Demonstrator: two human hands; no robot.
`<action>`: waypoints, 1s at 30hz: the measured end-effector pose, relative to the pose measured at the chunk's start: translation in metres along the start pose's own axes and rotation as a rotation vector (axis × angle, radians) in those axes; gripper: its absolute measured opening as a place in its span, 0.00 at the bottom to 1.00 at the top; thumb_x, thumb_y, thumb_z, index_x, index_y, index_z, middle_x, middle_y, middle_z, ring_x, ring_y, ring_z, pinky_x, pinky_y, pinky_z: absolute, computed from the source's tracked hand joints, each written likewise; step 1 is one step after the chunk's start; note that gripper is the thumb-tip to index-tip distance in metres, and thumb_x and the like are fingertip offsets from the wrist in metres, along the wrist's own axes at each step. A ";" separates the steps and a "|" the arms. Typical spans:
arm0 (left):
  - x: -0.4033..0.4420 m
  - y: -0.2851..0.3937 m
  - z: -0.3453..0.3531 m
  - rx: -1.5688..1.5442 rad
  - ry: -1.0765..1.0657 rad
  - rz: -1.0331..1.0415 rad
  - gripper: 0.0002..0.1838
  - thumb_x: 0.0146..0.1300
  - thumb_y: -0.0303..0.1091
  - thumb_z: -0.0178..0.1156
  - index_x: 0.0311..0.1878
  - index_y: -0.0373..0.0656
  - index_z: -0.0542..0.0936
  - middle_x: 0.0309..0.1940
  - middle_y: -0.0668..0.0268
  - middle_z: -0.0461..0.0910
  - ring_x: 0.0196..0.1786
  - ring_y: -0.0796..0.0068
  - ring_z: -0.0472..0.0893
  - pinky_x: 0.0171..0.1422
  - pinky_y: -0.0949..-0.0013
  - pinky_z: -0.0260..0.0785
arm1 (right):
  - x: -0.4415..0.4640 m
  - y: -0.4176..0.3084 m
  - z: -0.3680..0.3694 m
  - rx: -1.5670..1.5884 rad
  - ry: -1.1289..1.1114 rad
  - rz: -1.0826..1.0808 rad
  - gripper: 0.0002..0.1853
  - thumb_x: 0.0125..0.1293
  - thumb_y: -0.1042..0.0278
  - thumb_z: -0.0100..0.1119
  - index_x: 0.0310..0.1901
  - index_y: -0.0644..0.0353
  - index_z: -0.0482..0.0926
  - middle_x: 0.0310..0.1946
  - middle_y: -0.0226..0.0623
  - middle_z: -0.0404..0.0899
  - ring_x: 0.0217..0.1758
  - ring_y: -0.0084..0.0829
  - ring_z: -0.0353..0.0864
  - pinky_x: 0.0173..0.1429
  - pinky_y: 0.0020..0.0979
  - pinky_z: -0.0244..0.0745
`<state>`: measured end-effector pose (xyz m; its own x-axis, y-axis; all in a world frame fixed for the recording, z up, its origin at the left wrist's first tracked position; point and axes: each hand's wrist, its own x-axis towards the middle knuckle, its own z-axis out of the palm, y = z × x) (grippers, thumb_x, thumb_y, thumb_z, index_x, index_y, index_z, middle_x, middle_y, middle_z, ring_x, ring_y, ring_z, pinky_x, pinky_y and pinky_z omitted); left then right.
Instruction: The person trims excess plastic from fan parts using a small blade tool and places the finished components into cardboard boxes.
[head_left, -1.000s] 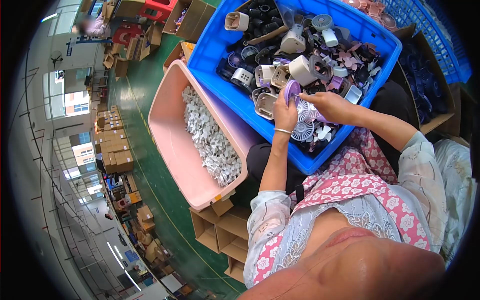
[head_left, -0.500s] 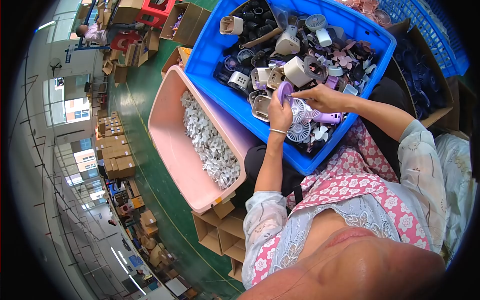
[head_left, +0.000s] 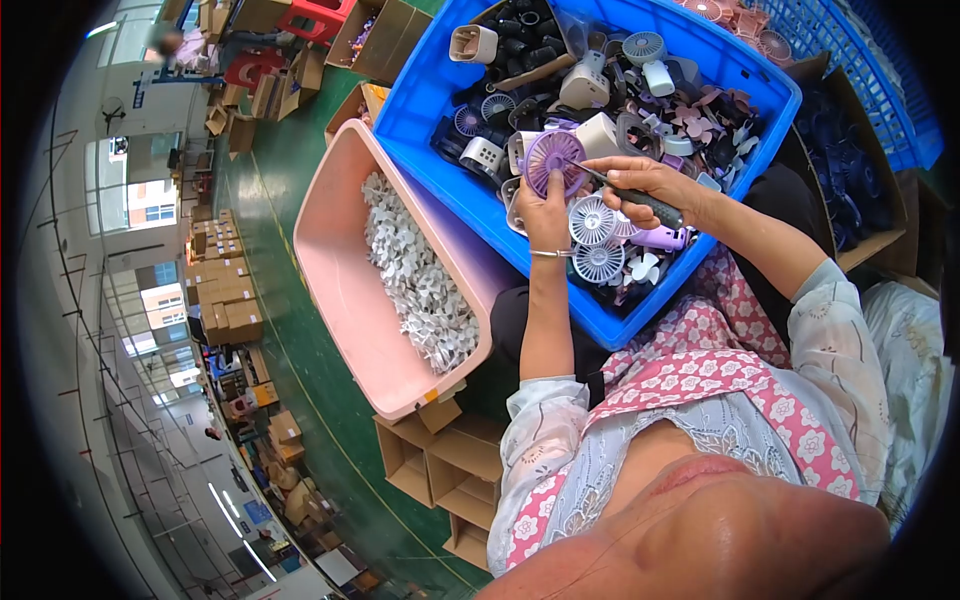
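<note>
My left hand (head_left: 545, 218) holds a round purple fan head (head_left: 550, 150) upright over the blue bin, its slotted grille turned toward me. In my right hand (head_left: 648, 182) is a screwdriver (head_left: 657, 208) with a dark handle, gripped from above. Its thin shaft points left, and the tip meets the purple grille near the middle. White-grilled fan heads (head_left: 592, 222) lie just below my hands, beside a purple fan handle (head_left: 660, 238). The blue bin (head_left: 415, 85) is heaped with fan housings, dark parts and small blades.
Left of the blue bin stands a pink tub (head_left: 335, 260) with many small white fan blades (head_left: 420, 280). A cardboard box (head_left: 850, 160) of dark fans and a blue basket (head_left: 890, 110) are at the right. Divided cardboard (head_left: 460, 475) sits below the tub.
My left hand has turned the purple fan head from nearly edge-on to face me. The screwdriver in my right hand now shows clearly, its tip at the grille.
</note>
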<state>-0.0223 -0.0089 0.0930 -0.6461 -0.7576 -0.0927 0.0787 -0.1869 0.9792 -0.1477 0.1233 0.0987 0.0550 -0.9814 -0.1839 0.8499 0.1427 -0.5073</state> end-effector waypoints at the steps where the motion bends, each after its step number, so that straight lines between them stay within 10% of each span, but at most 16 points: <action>1: 0.000 -0.005 0.001 -0.084 0.037 -0.029 0.15 0.61 0.22 0.51 0.51 0.33 0.69 0.43 0.59 0.76 0.42 0.72 0.79 0.37 0.73 0.77 | 0.000 0.000 -0.001 -0.088 0.060 0.012 0.22 0.68 0.70 0.43 0.64 0.56 0.59 0.27 0.32 0.71 0.15 0.14 0.66 0.15 0.18 0.64; 5: 0.009 -0.034 -0.004 0.072 0.087 0.057 0.16 0.61 0.21 0.50 0.53 0.33 0.69 0.45 0.57 0.76 0.42 0.69 0.79 0.45 0.68 0.74 | 0.001 0.003 -0.006 -0.099 0.135 0.065 0.21 0.68 0.69 0.43 0.62 0.58 0.60 0.26 0.33 0.71 0.15 0.15 0.68 0.14 0.18 0.64; 8: 0.012 -0.022 0.000 0.902 0.364 0.418 0.17 0.58 0.23 0.51 0.52 0.31 0.69 0.41 0.51 0.78 0.42 0.64 0.79 0.47 0.65 0.71 | -0.005 0.001 -0.001 -0.088 0.083 0.140 0.21 0.67 0.71 0.43 0.62 0.60 0.61 0.25 0.34 0.71 0.14 0.17 0.68 0.14 0.19 0.64; 14: 0.012 -0.015 -0.009 -0.195 -0.028 -0.097 0.14 0.59 0.21 0.53 0.50 0.34 0.70 0.44 0.58 0.75 0.42 0.68 0.80 0.45 0.66 0.78 | -0.003 0.009 -0.005 -1.161 0.248 -0.364 0.24 0.65 0.72 0.47 0.64 0.57 0.61 0.27 0.39 0.75 0.26 0.24 0.76 0.30 0.31 0.72; 15: 0.011 -0.014 -0.006 -0.195 -0.047 -0.094 0.14 0.60 0.20 0.52 0.50 0.35 0.70 0.45 0.59 0.75 0.44 0.69 0.79 0.46 0.66 0.78 | 0.002 0.013 -0.003 -1.269 0.222 -0.634 0.25 0.63 0.75 0.49 0.63 0.58 0.62 0.31 0.47 0.76 0.33 0.32 0.78 0.38 0.37 0.72; 19: 0.007 -0.011 -0.002 -0.184 -0.075 -0.108 0.17 0.59 0.19 0.51 0.53 0.34 0.69 0.46 0.60 0.74 0.44 0.72 0.78 0.47 0.68 0.78 | -0.006 0.012 0.003 -1.397 0.261 -0.471 0.24 0.62 0.77 0.47 0.62 0.59 0.64 0.35 0.51 0.76 0.36 0.43 0.79 0.41 0.38 0.72; 30: 0.002 -0.004 0.002 0.018 -0.092 -0.107 0.16 0.60 0.19 0.52 0.52 0.32 0.71 0.45 0.62 0.75 0.45 0.75 0.77 0.50 0.73 0.73 | -0.006 0.012 0.003 -1.375 0.234 -0.476 0.25 0.60 0.80 0.48 0.61 0.61 0.64 0.39 0.53 0.77 0.39 0.44 0.79 0.43 0.38 0.72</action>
<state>-0.0250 -0.0083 0.0889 -0.7171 -0.6732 -0.1804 -0.0077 -0.2512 0.9679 -0.1363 0.1303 0.0962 -0.2783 -0.9463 0.1645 -0.3986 -0.0420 -0.9162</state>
